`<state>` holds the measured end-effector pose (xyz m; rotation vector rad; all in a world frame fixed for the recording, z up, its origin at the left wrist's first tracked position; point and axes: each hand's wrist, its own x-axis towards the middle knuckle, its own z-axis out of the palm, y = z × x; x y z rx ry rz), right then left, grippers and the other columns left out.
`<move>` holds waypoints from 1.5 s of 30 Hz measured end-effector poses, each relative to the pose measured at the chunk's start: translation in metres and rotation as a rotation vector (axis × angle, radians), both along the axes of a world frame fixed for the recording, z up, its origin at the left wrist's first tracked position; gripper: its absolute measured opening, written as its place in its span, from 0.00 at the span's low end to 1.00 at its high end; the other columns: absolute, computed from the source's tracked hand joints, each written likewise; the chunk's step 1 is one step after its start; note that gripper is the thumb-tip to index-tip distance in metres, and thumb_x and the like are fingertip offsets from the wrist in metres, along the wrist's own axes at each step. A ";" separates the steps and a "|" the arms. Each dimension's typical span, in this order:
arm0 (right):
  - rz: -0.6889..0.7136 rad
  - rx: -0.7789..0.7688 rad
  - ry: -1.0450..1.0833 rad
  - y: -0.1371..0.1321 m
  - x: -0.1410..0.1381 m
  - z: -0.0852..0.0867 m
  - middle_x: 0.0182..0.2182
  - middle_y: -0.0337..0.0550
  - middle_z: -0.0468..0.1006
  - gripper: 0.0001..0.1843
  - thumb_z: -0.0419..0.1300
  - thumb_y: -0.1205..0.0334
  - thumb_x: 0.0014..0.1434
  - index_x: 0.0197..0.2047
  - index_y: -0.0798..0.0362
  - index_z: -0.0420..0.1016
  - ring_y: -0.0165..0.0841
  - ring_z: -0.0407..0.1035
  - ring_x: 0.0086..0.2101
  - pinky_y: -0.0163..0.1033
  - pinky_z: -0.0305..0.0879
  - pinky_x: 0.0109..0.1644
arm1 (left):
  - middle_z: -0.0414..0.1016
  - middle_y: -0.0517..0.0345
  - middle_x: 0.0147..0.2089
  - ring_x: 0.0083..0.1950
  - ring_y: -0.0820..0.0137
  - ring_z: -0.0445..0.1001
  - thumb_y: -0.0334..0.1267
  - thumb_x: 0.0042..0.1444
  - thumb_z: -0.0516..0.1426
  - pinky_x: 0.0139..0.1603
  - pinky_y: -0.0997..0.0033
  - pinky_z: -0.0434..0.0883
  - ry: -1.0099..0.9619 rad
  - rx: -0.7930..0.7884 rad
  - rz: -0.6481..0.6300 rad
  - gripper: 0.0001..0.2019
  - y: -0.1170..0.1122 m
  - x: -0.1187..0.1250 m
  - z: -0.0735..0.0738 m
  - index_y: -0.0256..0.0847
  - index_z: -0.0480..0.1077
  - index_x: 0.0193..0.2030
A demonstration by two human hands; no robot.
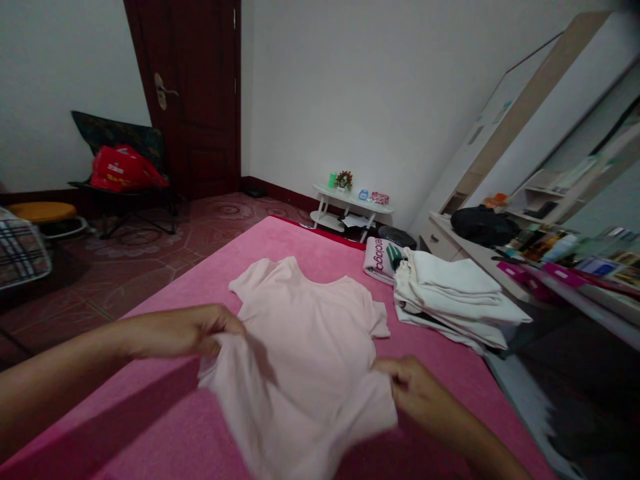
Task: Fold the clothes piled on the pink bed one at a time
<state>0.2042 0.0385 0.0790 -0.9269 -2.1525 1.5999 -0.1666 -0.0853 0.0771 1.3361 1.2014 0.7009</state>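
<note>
A pale pink short-sleeved T-shirt point(310, 320) is spread over the pink bed cover point(270, 243), its neckline and sleeves toward the far end. My left hand point(200, 330) pinches the shirt's left side, lifting the cloth there. On the other side, my right hand point(407, 383) grips the right edge between thumb and fingers. The lower part of the shirt hangs loose and slightly blurred between both hands, and its hem runs out of the bottom of the view.
Folded white clothes point(450, 293) are stacked on the bed's right side, beside a folded item with printed letters point(381, 259). A cluttered dresser point(440, 237) stands to the right. Beyond the bed are a small white table point(350, 195) and a chair with a red bag point(125, 168).
</note>
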 end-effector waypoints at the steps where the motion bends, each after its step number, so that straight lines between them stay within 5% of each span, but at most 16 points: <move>1: -0.078 -0.021 0.101 0.015 -0.010 -0.002 0.27 0.39 0.79 0.09 0.62 0.57 0.53 0.29 0.54 0.78 0.33 0.72 0.30 0.33 0.65 0.34 | 0.76 0.58 0.28 0.28 0.69 0.72 0.37 0.47 0.61 0.28 0.76 0.67 -0.051 -0.045 0.124 0.06 0.019 0.000 0.000 0.37 0.75 0.31; 4: -0.382 -0.208 0.329 0.058 -0.032 -0.026 0.35 0.42 0.80 0.19 0.68 0.56 0.46 0.41 0.53 0.75 0.34 0.73 0.35 0.36 0.67 0.39 | 0.77 0.57 0.34 0.32 0.68 0.74 0.48 0.44 0.64 0.31 0.74 0.69 -0.270 -0.156 0.582 0.18 0.068 -0.002 -0.014 0.39 0.73 0.38; 8: -0.560 -0.412 0.233 0.084 -0.030 -0.067 0.33 0.41 0.78 0.28 0.70 0.58 0.41 0.47 0.51 0.69 0.32 0.72 0.29 0.37 0.68 0.32 | 0.77 0.48 0.44 0.43 0.60 0.76 0.58 0.44 0.62 0.42 0.65 0.73 -0.375 -0.196 0.620 0.30 0.087 -0.011 -0.044 0.38 0.70 0.48; 10: -0.589 -0.281 0.186 0.085 -0.023 -0.073 0.33 0.41 0.76 0.27 0.68 0.57 0.43 0.47 0.51 0.67 0.33 0.71 0.28 0.38 0.68 0.30 | 0.75 0.45 0.48 0.46 0.57 0.76 0.57 0.45 0.62 0.44 0.61 0.73 -0.124 -0.060 0.682 0.34 0.083 -0.013 -0.050 0.38 0.66 0.55; 12: -0.620 0.038 0.156 0.081 -0.022 -0.064 0.35 0.43 0.75 0.24 0.65 0.57 0.46 0.47 0.52 0.68 0.34 0.71 0.30 0.41 0.69 0.33 | 0.72 0.44 0.53 0.49 0.55 0.74 0.51 0.46 0.63 0.47 0.57 0.72 0.261 0.237 0.768 0.34 0.076 -0.009 -0.047 0.39 0.63 0.58; 14: -0.606 0.426 0.130 0.071 -0.031 -0.048 0.40 0.47 0.75 0.20 0.60 0.58 0.51 0.47 0.53 0.69 0.37 0.71 0.36 0.45 0.69 0.41 | 0.68 0.45 0.57 0.55 0.56 0.70 0.46 0.51 0.60 0.55 0.55 0.68 0.572 0.576 0.694 0.27 0.072 0.006 -0.039 0.40 0.65 0.58; 17: -0.387 0.776 0.125 0.052 -0.065 -0.030 0.50 0.49 0.72 0.17 0.53 0.62 0.58 0.50 0.51 0.71 0.38 0.67 0.50 0.47 0.63 0.56 | 0.65 0.50 0.61 0.62 0.61 0.64 0.42 0.62 0.50 0.63 0.58 0.60 0.749 0.842 0.341 0.17 0.076 0.046 -0.031 0.44 0.68 0.56; 19: -0.212 0.824 0.072 0.042 -0.090 -0.033 0.57 0.49 0.68 0.20 0.50 0.64 0.60 0.55 0.51 0.70 0.38 0.61 0.57 0.47 0.57 0.62 | 0.64 0.49 0.63 0.63 0.63 0.64 0.41 0.64 0.47 0.65 0.58 0.59 0.805 0.818 0.143 0.19 0.083 0.075 -0.036 0.43 0.65 0.60; 22: -0.085 0.814 -0.197 0.039 -0.110 -0.058 0.64 0.48 0.60 0.25 0.50 0.61 0.62 0.63 0.51 0.63 0.42 0.52 0.63 0.55 0.47 0.66 | 0.58 0.45 0.67 0.67 0.56 0.57 0.44 0.64 0.46 0.67 0.48 0.52 0.945 0.706 0.016 0.24 0.095 0.100 -0.057 0.41 0.57 0.66; 28: -0.118 0.901 -0.469 0.058 -0.097 -0.093 0.67 0.50 0.52 0.28 0.48 0.52 0.65 0.66 0.52 0.58 0.43 0.46 0.66 0.53 0.47 0.66 | 0.46 0.51 0.72 0.72 0.55 0.46 0.53 0.64 0.44 0.68 0.46 0.43 1.047 0.684 -0.057 0.29 0.104 0.090 -0.083 0.49 0.48 0.70; 34: -0.263 0.934 -0.379 0.074 -0.087 -0.100 0.61 0.52 0.64 0.24 0.44 0.60 0.66 0.62 0.58 0.65 0.39 0.57 0.60 0.47 0.52 0.65 | 0.51 0.49 0.71 0.71 0.56 0.50 0.57 0.64 0.42 0.68 0.50 0.46 1.039 0.629 0.099 0.30 0.110 0.068 -0.082 0.46 0.56 0.67; 39: -0.545 0.980 -0.237 0.085 -0.070 -0.100 0.50 0.49 0.72 0.15 0.51 0.68 0.58 0.44 0.54 0.77 0.40 0.64 0.51 0.45 0.60 0.58 | 0.61 0.48 0.67 0.67 0.58 0.58 0.49 0.63 0.48 0.66 0.53 0.53 0.981 0.754 0.220 0.23 0.108 0.062 -0.085 0.43 0.66 0.61; 42: -0.682 1.020 -0.265 0.087 -0.062 -0.097 0.49 0.49 0.69 0.16 0.55 0.66 0.56 0.47 0.51 0.75 0.42 0.62 0.51 0.47 0.60 0.57 | 0.68 0.49 0.60 0.59 0.60 0.66 0.42 0.63 0.49 0.61 0.60 0.62 0.973 0.858 0.391 0.16 0.102 0.059 -0.070 0.43 0.73 0.52; 45: -0.680 0.973 -0.311 0.087 -0.059 -0.096 0.46 0.47 0.71 0.19 0.54 0.63 0.58 0.53 0.50 0.72 0.41 0.65 0.48 0.44 0.62 0.51 | 0.71 0.48 0.54 0.54 0.58 0.70 0.42 0.62 0.48 0.51 0.59 0.67 1.119 0.755 0.649 0.16 0.097 0.044 -0.049 0.44 0.71 0.52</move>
